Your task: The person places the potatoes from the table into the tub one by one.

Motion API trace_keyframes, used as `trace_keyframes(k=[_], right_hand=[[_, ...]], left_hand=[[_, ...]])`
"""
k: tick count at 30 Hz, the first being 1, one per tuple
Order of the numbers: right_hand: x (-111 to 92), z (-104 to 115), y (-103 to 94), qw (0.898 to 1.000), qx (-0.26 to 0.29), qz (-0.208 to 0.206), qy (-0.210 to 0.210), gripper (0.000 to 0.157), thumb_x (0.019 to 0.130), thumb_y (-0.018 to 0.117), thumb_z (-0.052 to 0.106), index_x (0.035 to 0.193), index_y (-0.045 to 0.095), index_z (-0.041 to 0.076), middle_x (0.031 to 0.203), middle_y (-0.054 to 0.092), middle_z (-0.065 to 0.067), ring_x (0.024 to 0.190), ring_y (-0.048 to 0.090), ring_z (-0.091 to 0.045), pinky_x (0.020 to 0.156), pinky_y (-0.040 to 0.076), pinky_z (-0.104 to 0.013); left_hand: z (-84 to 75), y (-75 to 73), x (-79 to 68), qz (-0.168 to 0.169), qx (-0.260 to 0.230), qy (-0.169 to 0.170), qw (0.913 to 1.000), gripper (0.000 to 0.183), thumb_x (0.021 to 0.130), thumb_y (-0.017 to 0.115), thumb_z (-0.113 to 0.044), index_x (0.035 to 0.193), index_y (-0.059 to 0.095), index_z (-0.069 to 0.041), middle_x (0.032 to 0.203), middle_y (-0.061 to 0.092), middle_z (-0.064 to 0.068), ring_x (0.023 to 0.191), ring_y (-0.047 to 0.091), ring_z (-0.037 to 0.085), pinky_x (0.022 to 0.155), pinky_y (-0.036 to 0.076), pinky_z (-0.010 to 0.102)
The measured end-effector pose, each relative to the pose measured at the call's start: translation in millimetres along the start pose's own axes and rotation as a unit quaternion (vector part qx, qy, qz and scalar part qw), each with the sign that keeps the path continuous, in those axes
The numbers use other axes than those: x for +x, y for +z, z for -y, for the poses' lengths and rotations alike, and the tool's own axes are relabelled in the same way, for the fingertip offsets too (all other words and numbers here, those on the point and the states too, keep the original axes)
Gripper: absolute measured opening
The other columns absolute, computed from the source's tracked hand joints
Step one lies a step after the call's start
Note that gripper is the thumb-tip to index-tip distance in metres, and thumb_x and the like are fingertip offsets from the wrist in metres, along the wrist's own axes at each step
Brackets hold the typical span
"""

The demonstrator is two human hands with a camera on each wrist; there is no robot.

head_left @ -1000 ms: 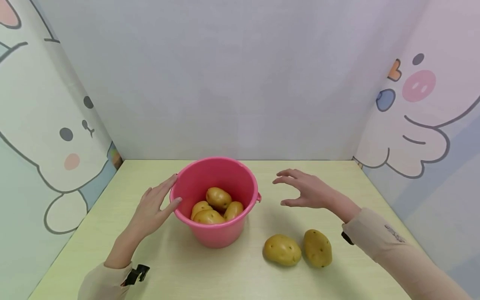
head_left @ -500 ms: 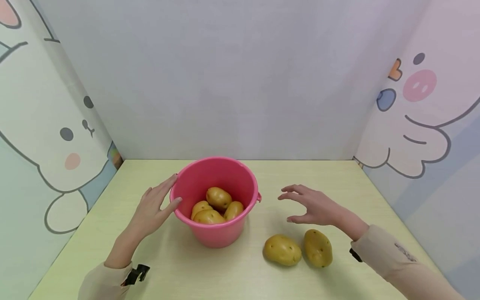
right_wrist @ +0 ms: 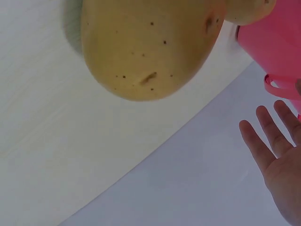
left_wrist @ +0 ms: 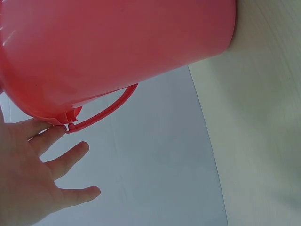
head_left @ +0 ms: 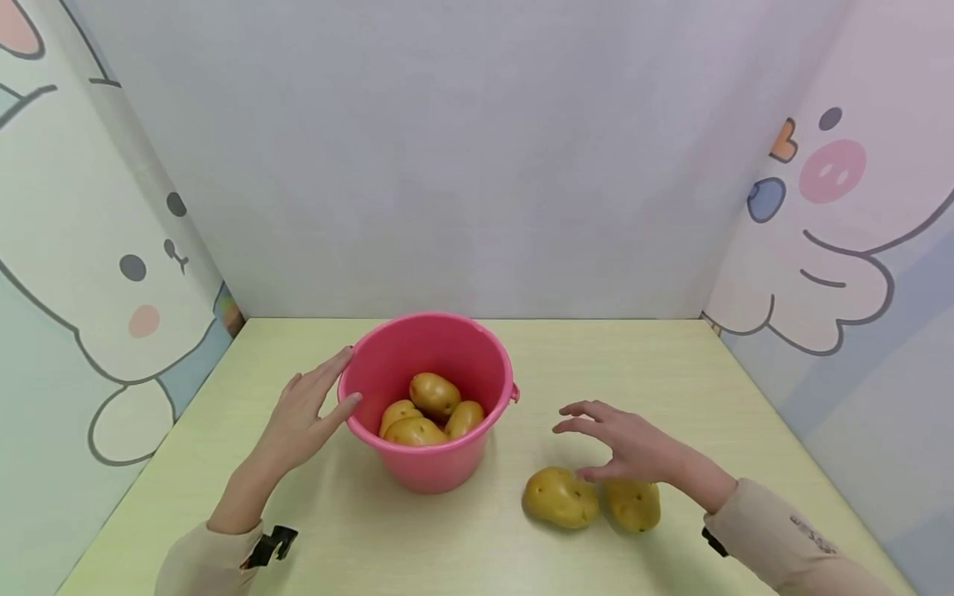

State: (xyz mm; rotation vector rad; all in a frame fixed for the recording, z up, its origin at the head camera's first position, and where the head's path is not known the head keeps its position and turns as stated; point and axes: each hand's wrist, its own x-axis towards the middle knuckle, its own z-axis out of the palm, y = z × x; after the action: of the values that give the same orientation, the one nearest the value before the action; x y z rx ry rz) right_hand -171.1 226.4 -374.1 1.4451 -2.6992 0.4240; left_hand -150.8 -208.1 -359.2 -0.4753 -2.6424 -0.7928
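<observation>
A pink bucket (head_left: 432, 472) stands upright on the table, with several potatoes (head_left: 435, 394) inside it. My left hand (head_left: 301, 418) touches the bucket's left rim with fingers and thumb spread. In the left wrist view those fingers (left_wrist: 68, 160) are mostly straight, beside the handle joint. My right hand (head_left: 633, 447) hovers over two loose potatoes, holding nothing, its fingers apart. One potato (head_left: 559, 498) lies nearer the bucket; the other potato (head_left: 633, 507) is partly hidden under the hand. A potato (right_wrist: 150, 52) looms large in the right wrist view, apart from the fingers (right_wrist: 256, 146).
The pale wooden table (head_left: 417, 555) meets a plain light wall (head_left: 477, 165) at the back. Side walls with cartoon animals (head_left: 142, 290) stand left and right. The bucket's red handle (left_wrist: 108, 110) hangs down its far side.
My right hand has come down toward the near side of the table, over the two loose potatoes. The left hand, the bucket and the potatoes stay where they were.
</observation>
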Motion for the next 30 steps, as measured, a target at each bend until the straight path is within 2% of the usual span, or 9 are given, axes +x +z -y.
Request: trace_keyframes(k=[8, 16, 22, 30], right_hand=[[-2, 8, 11.3, 0.999, 0.018, 0.028, 0.004, 0.053, 0.074, 0.069, 0.037, 0.121, 0.049, 0.024, 0.126, 0.041, 0.001, 0.109, 0.045, -0.017, 0.078, 0.046, -0.038], [-5, 15, 24.3, 0.995, 0.054, 0.084, 0.015, 0.058, 0.073, 0.067, 0.045, 0.124, 0.047, 0.026, 0.128, 0.040, -0.004, 0.110, 0.043, -0.019, 0.082, 0.044, -0.042], [-5, 17, 31.4, 0.993, 0.056, 0.100, -0.007, 0.061, 0.072, 0.069, 0.042, 0.127, 0.043, 0.029, 0.129, 0.039, -0.004, 0.109, 0.043, -0.019, 0.083, 0.043, -0.041], [-5, 22, 38.2, 0.990, 0.056, 0.126, -0.005, 0.067, 0.069, 0.072, 0.039, 0.127, 0.040, 0.036, 0.131, 0.036, 0.000, 0.105, 0.045, -0.015, 0.068, 0.047, -0.031]], left_hand=[[0.7, 0.0, 0.7, -0.004, -0.001, 0.003, 1.0000, 0.065, 0.082, 0.059, -0.034, 0.137, 0.031, -0.012, 0.135, 0.035, 0.013, 0.120, 0.032, 0.034, 0.090, 0.017, 0.066], [-0.5, -0.7, 1.2, -0.003, 0.000, 0.003, 1.0000, 0.066, 0.082, 0.059, -0.034, 0.137, 0.031, -0.011, 0.135, 0.036, 0.014, 0.120, 0.032, 0.034, 0.090, 0.017, 0.066], [-0.4, -0.4, 1.1, -0.003, -0.002, 0.003, 1.0000, 0.066, 0.082, 0.059, -0.034, 0.137, 0.032, -0.011, 0.135, 0.036, 0.013, 0.120, 0.033, 0.034, 0.090, 0.017, 0.066], [0.9, 0.3, 0.4, -0.004, -0.002, 0.003, 1.0000, 0.065, 0.082, 0.059, -0.034, 0.137, 0.032, -0.012, 0.135, 0.036, 0.013, 0.120, 0.033, 0.034, 0.090, 0.017, 0.065]])
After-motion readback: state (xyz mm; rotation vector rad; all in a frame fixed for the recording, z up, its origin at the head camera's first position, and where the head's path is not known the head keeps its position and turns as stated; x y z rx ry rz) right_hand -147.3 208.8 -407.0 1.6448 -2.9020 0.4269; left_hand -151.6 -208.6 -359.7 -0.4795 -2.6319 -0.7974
